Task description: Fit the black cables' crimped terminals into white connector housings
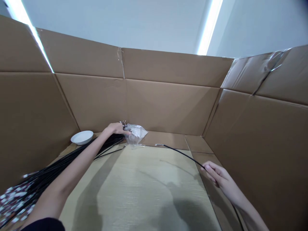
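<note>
My left hand point(116, 129) reaches far forward to a clear plastic bag point(136, 133) of small white parts at the back of the work surface, its fingers closed on the bag's edge. Beneath that arm lies a thick bundle of black cords point(72, 162), running from the bag down to the lower left. My right hand point(218, 175) is at the right, fingers pinched on a single black cord point(183, 154). That cord arcs left to a small metal tip point(159, 145) resting on the surface.
Tall cardboard walls point(168, 106) enclose the pale wooden surface point(144, 192) on three sides. A white shallow bowl point(82, 137) sits at the back left. Patterned tags or ends of the cord bundle point(14, 199) spread at the lower left.
</note>
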Available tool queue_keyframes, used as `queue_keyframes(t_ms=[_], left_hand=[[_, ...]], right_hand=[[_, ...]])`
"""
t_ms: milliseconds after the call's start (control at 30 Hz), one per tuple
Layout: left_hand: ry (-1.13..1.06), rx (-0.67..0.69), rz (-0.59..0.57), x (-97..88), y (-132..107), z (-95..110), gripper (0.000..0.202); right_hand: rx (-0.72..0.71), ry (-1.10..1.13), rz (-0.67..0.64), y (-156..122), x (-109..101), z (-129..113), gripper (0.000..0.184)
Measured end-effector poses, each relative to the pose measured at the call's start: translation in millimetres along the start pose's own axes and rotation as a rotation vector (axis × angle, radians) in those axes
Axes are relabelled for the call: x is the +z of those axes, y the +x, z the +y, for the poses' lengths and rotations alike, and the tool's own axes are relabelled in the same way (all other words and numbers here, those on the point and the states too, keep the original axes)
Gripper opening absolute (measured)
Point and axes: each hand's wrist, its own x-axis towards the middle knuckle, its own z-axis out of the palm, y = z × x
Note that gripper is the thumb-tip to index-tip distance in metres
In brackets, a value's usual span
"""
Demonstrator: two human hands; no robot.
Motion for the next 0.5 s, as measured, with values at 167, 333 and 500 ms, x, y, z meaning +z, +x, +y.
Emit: queue_keyframes(t_ms=[167, 333, 500], left_hand=[[0.040, 0.124, 0.144, -33.9, -71, 34, 0.065], [-0.051, 0.456, 0.053, -13.2, -151, 95, 0.060], [-0.080, 0.297, 0.096, 6.9, -139, 87, 0.067]], right_hand=[[-0.001, 0.102, -0.090, 15, 7, -14, 0.064], [-0.002, 0.189, -0.195, 29, 21, -27, 0.061], [0.034, 0.198, -0.202, 31, 24, -19, 0.062]])
